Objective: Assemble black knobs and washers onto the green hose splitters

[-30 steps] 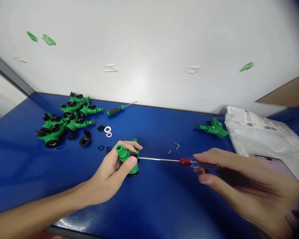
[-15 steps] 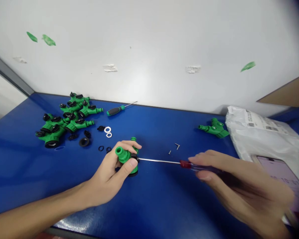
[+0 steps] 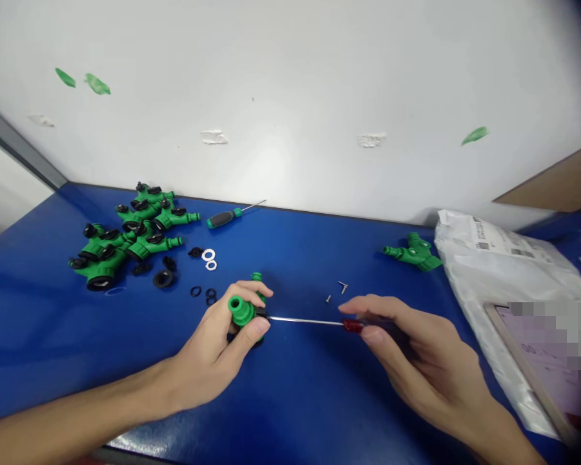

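My left hand (image 3: 215, 342) is closed around a green hose splitter (image 3: 242, 312), its thumb beside a black valve knob. Fingers and thumb hide much of that fitting. A screwdriver (image 3: 352, 325) with a red, see-through handle is held between the thumb and fingers of my right hand (image 3: 419, 355). Its thin shaft runs left, and the tip meets the black knob on the splitter. Just beyond the shaft lie several small screws (image 3: 343, 287). Black O-rings (image 3: 210, 296) and white washers (image 3: 208, 256) rest beyond my left hand.
Several green hose splitters (image 3: 142, 242) with black knobs are grouped at the left, near a black ring (image 3: 163, 278). Another screwdriver (image 3: 225, 217) lies by the wall. At the right are a knobless green splitter (image 3: 414, 251), a white plastic package (image 3: 465, 284) and a phone (image 3: 527, 361).
My right hand has shifted left and its fingers have moved forward along the screwdriver handle. The left hand still holds the splitter in nearly the same place.
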Available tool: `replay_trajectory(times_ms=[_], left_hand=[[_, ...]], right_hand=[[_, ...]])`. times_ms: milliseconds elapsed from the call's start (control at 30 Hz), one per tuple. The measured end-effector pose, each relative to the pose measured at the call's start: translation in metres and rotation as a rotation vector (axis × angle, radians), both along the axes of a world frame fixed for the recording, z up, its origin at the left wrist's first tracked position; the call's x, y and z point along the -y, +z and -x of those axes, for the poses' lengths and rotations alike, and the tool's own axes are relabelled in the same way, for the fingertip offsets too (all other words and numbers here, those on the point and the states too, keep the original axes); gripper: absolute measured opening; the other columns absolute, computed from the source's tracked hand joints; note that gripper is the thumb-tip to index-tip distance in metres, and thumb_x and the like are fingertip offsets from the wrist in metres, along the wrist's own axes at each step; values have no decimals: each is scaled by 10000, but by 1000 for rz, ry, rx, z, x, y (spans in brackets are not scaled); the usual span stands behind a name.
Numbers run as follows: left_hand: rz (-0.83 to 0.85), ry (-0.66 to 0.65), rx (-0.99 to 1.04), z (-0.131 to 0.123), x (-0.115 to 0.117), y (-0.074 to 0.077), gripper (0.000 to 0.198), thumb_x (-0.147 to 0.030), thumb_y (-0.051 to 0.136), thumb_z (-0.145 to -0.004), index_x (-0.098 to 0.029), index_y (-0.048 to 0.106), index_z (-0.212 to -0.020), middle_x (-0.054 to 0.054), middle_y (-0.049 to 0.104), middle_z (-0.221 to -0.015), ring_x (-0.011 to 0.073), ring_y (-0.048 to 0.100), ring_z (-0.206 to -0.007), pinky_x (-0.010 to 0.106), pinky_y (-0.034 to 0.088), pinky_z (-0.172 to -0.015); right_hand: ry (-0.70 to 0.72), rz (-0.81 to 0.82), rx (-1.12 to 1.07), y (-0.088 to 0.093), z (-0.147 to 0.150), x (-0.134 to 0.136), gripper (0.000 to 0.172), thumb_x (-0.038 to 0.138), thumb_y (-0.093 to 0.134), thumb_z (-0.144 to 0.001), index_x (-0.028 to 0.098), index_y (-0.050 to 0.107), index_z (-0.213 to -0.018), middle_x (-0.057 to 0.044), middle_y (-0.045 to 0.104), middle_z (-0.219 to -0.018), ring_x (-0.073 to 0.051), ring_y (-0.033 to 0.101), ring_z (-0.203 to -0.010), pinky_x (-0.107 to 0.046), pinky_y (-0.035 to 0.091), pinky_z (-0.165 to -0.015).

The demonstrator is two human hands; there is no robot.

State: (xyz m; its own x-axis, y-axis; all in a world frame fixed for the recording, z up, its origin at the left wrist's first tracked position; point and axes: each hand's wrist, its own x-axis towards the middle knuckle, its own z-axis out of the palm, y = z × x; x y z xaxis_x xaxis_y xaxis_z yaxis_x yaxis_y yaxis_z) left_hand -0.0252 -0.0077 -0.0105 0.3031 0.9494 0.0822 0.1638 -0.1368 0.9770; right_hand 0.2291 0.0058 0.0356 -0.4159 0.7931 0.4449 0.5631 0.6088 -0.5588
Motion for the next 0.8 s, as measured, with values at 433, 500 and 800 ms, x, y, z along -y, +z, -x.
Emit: replay_trajectory(times_ms=[433,500,800], left_hand=[[97,-23,74,1,3,-6,112,-359,459,-1007,-265,472,-1067,63,472,-1297,56,475,-628,220,512,-532],[101,-15,76,0,2,-5,120,-370,461,-1005,-264,468,-1062,64,474,-1290,54,473,-621,219,508,-523],[92,33,157,-3,-2,1,133,-372,471,-1001,-247,478,-1047,65,500,-1254,45,506,-606,211,525,-506]], right_hand=[[29,-27,-16,-2,0,0,55,210,645,-912,233,642,-962,3,736,-717,-128,681,-536,-206,528,-511],[22,-28,13,-2,1,0,29,253,634,-931,227,647,-935,1,742,-706,-124,677,-517,-207,516,-497],[49,140,39,-1,-2,2,147,239,649,-908,226,567,-1028,-8,705,-822,-131,689,-654,-208,566,-612]])
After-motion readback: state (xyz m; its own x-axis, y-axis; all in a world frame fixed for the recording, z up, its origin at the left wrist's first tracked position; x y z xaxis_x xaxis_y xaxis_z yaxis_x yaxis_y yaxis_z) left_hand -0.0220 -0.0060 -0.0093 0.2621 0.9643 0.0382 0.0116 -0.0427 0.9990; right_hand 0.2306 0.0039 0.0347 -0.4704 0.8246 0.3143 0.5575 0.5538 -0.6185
